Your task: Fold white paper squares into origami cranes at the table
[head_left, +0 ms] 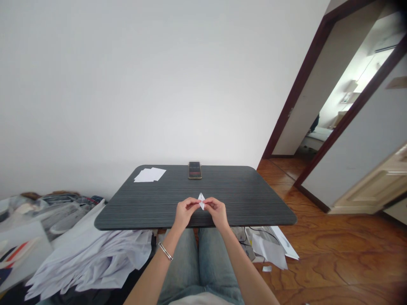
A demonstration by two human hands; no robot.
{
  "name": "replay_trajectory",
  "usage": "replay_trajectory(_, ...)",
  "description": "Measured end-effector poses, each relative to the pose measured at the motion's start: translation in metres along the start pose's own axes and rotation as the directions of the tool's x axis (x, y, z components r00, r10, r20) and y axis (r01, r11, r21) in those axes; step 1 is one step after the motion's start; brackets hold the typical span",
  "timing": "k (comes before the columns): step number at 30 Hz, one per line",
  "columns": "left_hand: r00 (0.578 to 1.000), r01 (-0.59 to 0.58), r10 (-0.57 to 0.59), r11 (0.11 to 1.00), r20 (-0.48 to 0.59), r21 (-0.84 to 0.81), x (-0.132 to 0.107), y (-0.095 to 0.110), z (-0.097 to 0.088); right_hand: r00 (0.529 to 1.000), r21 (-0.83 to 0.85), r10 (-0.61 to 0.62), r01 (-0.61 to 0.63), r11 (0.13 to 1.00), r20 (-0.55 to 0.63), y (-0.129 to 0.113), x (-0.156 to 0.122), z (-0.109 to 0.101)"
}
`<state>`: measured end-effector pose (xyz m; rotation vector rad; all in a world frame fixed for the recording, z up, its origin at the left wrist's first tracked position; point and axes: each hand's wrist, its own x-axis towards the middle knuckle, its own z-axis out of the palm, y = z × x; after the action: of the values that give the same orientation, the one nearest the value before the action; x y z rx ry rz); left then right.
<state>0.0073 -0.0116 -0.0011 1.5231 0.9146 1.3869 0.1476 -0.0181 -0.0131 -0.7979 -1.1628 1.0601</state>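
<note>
A small folded piece of white paper [201, 200] is pinched between both my hands just above the dark grey table [241, 199]. My left hand [185, 212] grips its left side with closed fingers, and a thin bracelet sits on that wrist. My right hand [217, 212] grips the right side, fingers closed. The paper's pointed tip sticks up between my fingertips.
A phone [194, 170] lies at the table's far edge. White paper sheets [149, 174] lie at the far left of the table. Crumpled papers [92, 258] pile up on the left, with more paper [270, 248] on the wooden floor at right. An open doorway [337, 114] is at right.
</note>
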Motion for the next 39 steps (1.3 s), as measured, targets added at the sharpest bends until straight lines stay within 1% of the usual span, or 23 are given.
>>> replay_trajectory(11,0.999,-0.031,0.031,1.0,0.026,0.003,0.0004,0.001,0.0017,1.0,-0.038,-0.027,0.027,0.999,0.006,0.0008,-0.0006,0.0)
replay_trajectory(15,0.999,-0.028,0.027,0.999,0.026,0.022,0.0006,-0.0004,0.0018,1.0,-0.06,-0.016,0.018,0.998,0.021,0.0012,-0.0013,-0.0001)
replay_trajectory(20,0.999,-0.022,0.021,0.999,0.024,0.034,0.0007,-0.0044,0.002,1.0,-0.072,0.002,-0.002,0.997,0.002,0.0038,-0.0014,0.0004)
replay_trajectory(29,0.999,0.03,-0.03,0.999,0.039,0.014,0.0015,-0.0008,0.0011,1.0,-0.071,0.03,-0.03,0.997,-0.006,0.0035,-0.0008,0.0004)
replay_trajectory(33,0.998,0.056,-0.056,0.998,0.015,-0.013,0.0013,-0.0001,0.0023,0.999,-0.054,0.045,-0.045,0.998,-0.015,0.0024,-0.0004,0.0013)
replay_trajectory(39,0.996,0.082,-0.084,0.994,-0.024,-0.077,0.0022,-0.0063,0.0038,0.998,-0.024,0.057,-0.057,0.998,-0.022,0.0027,-0.0001,0.0016)
